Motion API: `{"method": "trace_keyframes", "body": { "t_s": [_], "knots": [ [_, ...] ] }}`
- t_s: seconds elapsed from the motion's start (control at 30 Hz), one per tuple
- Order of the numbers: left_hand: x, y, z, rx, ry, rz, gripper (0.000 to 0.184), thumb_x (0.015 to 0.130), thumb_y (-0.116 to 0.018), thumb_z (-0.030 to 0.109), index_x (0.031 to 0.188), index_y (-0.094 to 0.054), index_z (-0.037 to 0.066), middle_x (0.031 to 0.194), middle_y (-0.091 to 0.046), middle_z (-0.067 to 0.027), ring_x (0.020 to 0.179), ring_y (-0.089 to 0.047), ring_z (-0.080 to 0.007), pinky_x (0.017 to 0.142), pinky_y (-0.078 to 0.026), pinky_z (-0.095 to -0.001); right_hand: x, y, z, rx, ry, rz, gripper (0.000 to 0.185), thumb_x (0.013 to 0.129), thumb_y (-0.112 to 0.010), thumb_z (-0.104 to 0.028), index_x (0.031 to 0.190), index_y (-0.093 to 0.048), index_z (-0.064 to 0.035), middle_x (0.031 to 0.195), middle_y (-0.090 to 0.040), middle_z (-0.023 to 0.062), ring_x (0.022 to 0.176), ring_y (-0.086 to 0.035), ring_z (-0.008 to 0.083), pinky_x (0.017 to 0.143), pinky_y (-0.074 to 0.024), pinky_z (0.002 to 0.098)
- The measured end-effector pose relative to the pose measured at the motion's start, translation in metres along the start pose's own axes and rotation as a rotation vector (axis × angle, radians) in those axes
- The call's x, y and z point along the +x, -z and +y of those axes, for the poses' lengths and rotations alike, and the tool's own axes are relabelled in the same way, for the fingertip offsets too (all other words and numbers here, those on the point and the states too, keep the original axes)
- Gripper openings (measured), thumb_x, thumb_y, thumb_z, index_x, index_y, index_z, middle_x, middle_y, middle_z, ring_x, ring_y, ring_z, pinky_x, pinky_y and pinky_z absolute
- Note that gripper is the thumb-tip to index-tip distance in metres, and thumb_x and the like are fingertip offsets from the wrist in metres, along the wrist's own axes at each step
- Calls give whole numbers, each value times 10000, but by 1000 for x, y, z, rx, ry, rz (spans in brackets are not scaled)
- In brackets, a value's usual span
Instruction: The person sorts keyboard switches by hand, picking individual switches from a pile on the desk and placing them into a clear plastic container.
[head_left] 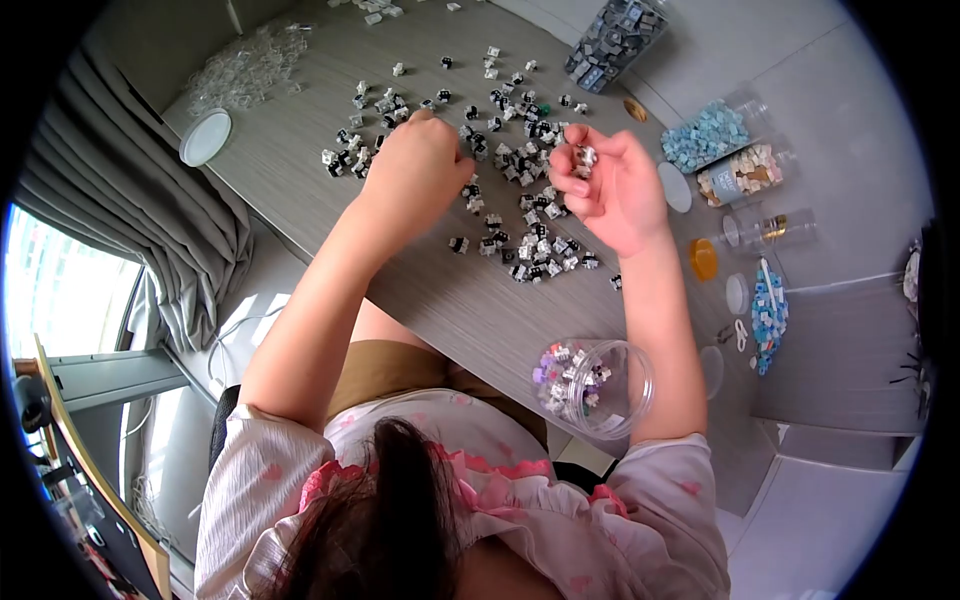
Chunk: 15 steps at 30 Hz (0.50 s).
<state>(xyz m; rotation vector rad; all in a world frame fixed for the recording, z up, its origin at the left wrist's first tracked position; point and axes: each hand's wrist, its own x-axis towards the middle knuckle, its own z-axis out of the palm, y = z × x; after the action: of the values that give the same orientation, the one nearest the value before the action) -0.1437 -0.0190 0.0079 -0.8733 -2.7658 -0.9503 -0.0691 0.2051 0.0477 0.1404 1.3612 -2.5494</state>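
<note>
Mechanical keyboard switches, mostly black and white, lie scattered over the grey wood-grain table. My left hand is over the left part of this spread, back up, with its fingers curled down and mostly hidden beneath it. Whether it holds anything cannot be seen. To the right, my right hand is turned palm up with bent fingers, closed around a pale keyboard switch. Beside my right forearm, a clear plastic jar lies tilted near the table's front edge, with white, purple and dark switches inside.
Clear plastic pieces are heaped at the far left by a white lid. Along the right are jars of grey keycaps, blue keycaps and cream keycaps. Loose blue keycaps and an orange lid lie nearby.
</note>
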Motion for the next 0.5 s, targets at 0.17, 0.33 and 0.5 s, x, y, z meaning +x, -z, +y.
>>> {"method": "trace_keyframes", "body": {
  "t_s": [0.17, 0.33, 0.5],
  "knots": [
    [4, 4, -3, -101, -26, -77, 253, 780, -698, 194, 852, -730, -46, 779, -655, -231, 736, -654, -365, 733, -528, -425, 3, 14, 2, 244, -98, -33, 164, 930, -533, -136, 1012, -601, -11, 790, -556, 50, 639, -456, 105, 434, -280, 201],
    [3, 4, 2, -145, -16, -109, 239, 769, -706, 187, 837, -731, -41, 692, -640, -191, 634, -630, -306, 652, -516, -393, 2, 13, 6, 174, -61, -12, 217, 949, -531, -142, 1071, -605, 21, 751, -524, 13, 637, -436, 89, 448, -277, 198],
    [2, 16, 13, -434, 195, -139, 237, 841, -686, 197, 901, -717, -30, 755, -626, -64, 686, -568, -162, 632, -469, -313, -5, 14, 1, 139, -35, -9, 237, 946, -519, -139, 1089, -604, 29, 745, -507, 2, 653, -431, 85, 484, -302, 208]
  ]
}}
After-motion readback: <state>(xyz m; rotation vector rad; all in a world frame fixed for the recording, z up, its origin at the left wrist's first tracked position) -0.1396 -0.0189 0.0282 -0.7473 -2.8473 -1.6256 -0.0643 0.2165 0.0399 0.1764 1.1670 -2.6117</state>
